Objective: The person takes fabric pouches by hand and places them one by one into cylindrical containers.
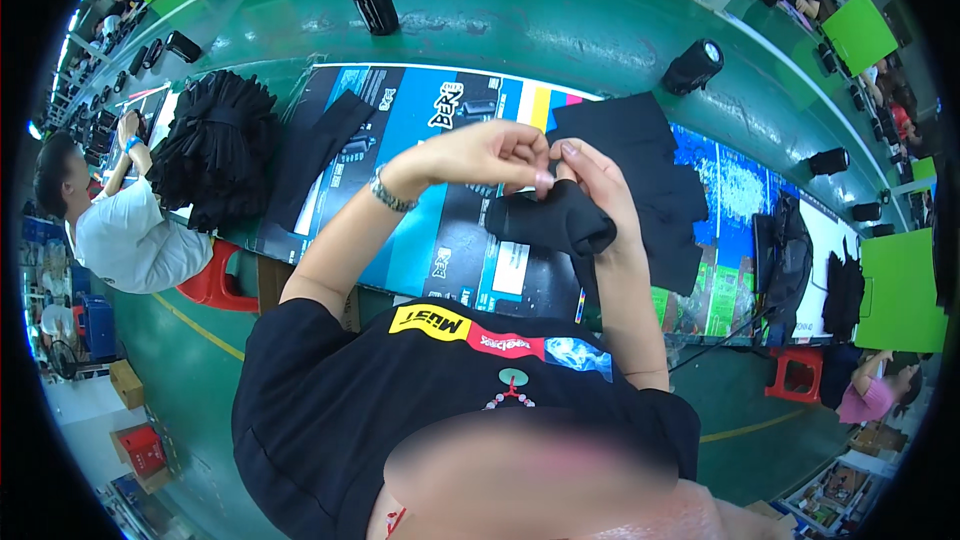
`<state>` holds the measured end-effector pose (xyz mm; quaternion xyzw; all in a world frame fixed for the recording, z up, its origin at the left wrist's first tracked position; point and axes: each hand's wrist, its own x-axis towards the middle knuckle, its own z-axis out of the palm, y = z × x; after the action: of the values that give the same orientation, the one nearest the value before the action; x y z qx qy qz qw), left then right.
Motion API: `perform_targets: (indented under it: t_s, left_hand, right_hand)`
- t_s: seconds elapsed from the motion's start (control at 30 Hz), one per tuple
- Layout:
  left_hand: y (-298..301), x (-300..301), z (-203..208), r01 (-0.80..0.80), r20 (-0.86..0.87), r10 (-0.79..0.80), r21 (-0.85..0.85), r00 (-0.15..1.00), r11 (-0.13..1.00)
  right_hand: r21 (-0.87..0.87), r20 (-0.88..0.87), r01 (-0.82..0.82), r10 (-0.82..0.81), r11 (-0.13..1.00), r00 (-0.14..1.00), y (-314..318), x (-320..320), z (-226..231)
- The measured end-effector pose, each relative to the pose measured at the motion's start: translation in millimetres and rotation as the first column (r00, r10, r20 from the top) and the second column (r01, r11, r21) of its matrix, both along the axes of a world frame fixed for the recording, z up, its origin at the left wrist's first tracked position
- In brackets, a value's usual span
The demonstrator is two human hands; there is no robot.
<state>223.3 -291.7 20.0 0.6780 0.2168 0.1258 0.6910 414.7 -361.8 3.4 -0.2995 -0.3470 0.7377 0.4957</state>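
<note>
A black fabric piece [545, 223], folded into a tube-like shape, is held above the printed table covering. My right hand [612, 195] wraps round its right end, with thumb and fingers near its upper edge. Beside that edge, my left hand [500, 155] has curled fingers; its fingertips almost meet those of the right, and what lies between them is hidden. Flat black fabric pieces [640, 165] are spread in an overlapping stack just beyond the right hand. Left of my left forearm lies a single black strip of fabric [330, 155].
A large bundle of black fabric [215, 145] stands at the table's left. Black cylindrical speakers [373, 2] [694, 67] stand on the green conveyor [540, 10] ahead. A black bag [788, 255] lies at right. One co-worker [115, 225] sits at left, another person [875, 390] at far right.
</note>
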Motion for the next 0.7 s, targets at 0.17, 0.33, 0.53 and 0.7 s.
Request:
perform_targets:
  t_s: [0.17,0.33,0.53,0.7]
  left_hand:
    - [-22.0,0.3,-7.3,-0.209,0.027,0.209,0.248,0.978,0.946]
    - [-22.2,-21.0,-10.1,-0.357,0.275,0.244,0.52,0.93,0.776]
    - [-7.2,-62.8,-8.9,-0.557,0.369,0.552,-0.104,0.748,0.824]
    - [9.1,-95.1,-20.4,-0.517,0.359,0.637,-0.38,0.682,0.767]
  right_hand:
    - [0.163,0.279,0.273,-0.31,0.948,0.909,2.5,-19.9,7.4]
    - [0.345,0.413,0.218,-0.356,0.913,0.839,14.0,-38.9,13.5]
    - [0.388,0.61,-0.233,-0.058,0.892,0.79,59.4,-54.8,23.6]
    - [0.168,0.079,-0.507,0.501,0.845,0.862,107.1,-54.4,13.7]
